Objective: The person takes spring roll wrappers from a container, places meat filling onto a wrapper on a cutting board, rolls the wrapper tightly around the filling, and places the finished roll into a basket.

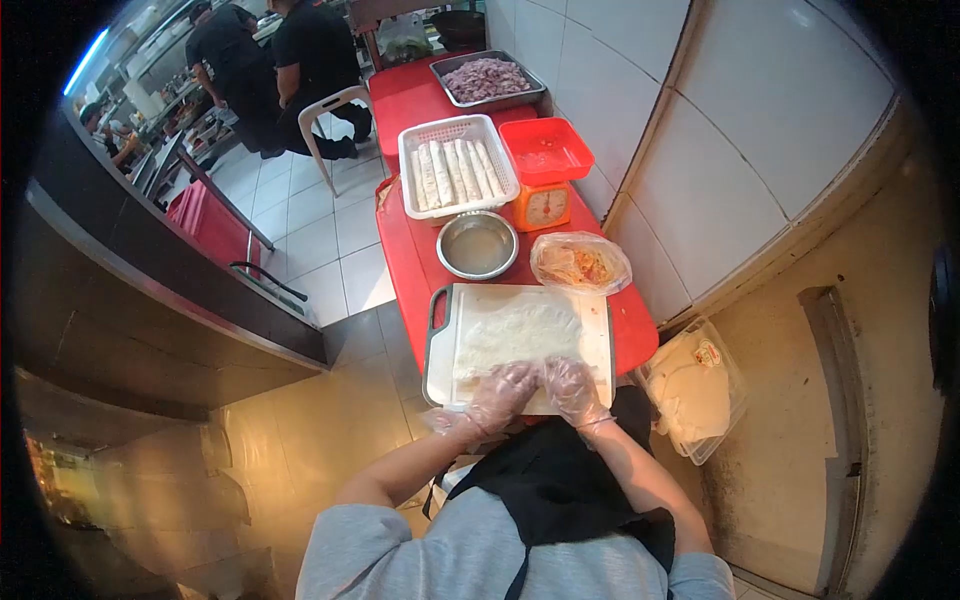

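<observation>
A thin, pale wrapper sheet (520,330) lies spread on a white cutting board (600,345) with a dark grey handle. My left hand (505,393), in a clear plastic glove, has its fingers curled over the sheet's near edge. Beside it, almost touching, my right hand (574,388) is gloved too and pinches the same edge. What lies beneath the fingers is hidden. Just past the board stand a steel bowl (477,245) of cloudy liquid and a plastic bag (581,263) with an orange, shredded-looking filling.
Several white rolls fill a white basket (459,166) on the red table (410,255). A red tray (546,150) sits on an orange scale (541,207). Farther back is a metal tray (488,80) of chopped pinkish food. A plastic tub (695,390) stands low at right. Two people in black are at upper left.
</observation>
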Available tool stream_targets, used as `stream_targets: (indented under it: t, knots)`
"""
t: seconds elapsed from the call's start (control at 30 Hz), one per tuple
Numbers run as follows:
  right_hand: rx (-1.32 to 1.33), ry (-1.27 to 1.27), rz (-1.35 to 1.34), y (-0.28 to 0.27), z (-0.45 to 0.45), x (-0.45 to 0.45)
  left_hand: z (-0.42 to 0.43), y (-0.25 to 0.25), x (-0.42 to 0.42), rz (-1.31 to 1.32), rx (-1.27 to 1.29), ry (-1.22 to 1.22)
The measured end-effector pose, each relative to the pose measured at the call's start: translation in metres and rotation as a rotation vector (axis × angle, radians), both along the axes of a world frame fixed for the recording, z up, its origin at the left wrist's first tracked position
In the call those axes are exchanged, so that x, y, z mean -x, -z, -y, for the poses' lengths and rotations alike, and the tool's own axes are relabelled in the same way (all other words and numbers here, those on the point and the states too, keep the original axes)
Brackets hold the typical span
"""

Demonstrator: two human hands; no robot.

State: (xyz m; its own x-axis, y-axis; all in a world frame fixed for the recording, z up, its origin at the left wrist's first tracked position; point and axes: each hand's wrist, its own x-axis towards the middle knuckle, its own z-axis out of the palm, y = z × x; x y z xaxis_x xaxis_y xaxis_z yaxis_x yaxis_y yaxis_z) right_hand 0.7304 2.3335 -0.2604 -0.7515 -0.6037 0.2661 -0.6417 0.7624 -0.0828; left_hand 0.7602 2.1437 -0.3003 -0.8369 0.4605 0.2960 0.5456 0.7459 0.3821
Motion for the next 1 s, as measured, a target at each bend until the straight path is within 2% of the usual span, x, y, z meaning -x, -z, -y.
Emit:
stream_targets:
  t: [0.1, 0.13, 0.23, 0.3, 0.33, 0.47, 0.5, 0.57, 0.67, 0.7, 0.77, 0.87, 0.9, 0.93, 1.0]
  knots:
    - [0.113, -0.103, 0.198, -0.002, -0.012, -0.003, 0.037, -0.016, 0.0, -0.06, -0.112, -0.01]
    - [0.261, -0.036, 0.216, 0.021, -0.013, -0.006, 0.05, -0.012, 0.0, -0.044, -0.174, 0.015]
    - [0.046, -0.059, 0.141, 0.001, 0.016, -0.018, 0.064, -0.013, -0.002, -0.07, -0.274, 0.055]
    - [0.142, -0.142, 0.008, 0.014, 0.043, -0.028, 0.061, -0.019, -0.002, -0.068, -0.29, 0.042]
    - [0.293, -0.134, 0.067, 0.019, 0.048, -0.028, 0.062, -0.02, -0.002, -0.087, -0.246, 0.047]
    - [0.179, -0.141, 0.012, 0.038, -0.003, -0.019, 0.062, -0.021, -0.005, -0.064, -0.272, 0.038]
    - [0.184, -0.17, 0.017, 0.067, -0.021, -0.012, 0.062, -0.023, -0.006, -0.078, -0.278, 0.037]
    - [0.367, -0.126, 0.222, 0.045, -0.052, -0.009, 0.059, -0.022, -0.004, -0.092, -0.281, 0.035]
    - [0.206, -0.157, -0.016, 0.012, -0.08, -0.005, 0.062, -0.02, -0.005, -0.09, -0.257, 0.029]
    - [0.176, -0.13, 0.068, 0.015, -0.089, -0.002, 0.062, -0.021, -0.005, -0.091, -0.248, 0.03]
    - [0.333, -0.069, 0.186, 0.022, -0.097, -0.002, 0.058, -0.032, -0.005, -0.098, -0.205, 0.027]
    - [0.279, -0.173, -0.026, 0.015, -0.094, -0.003, 0.028, -0.038, -0.003, -0.101, -0.166, 0.069]
    - [0.286, -0.155, 0.005, 0.014, -0.093, -0.004, 0.009, -0.035, -0.002, -0.114, -0.195, 0.09]
    - [0.293, -0.144, 0.032, 0.014, -0.093, -0.001, -0.008, -0.063, -0.005, -0.037, -0.234, 0.126]
    - [0.245, -0.102, 0.13, 0.014, -0.091, 0.001, -0.04, -0.029, 0.003, -0.046, -0.204, 0.041]
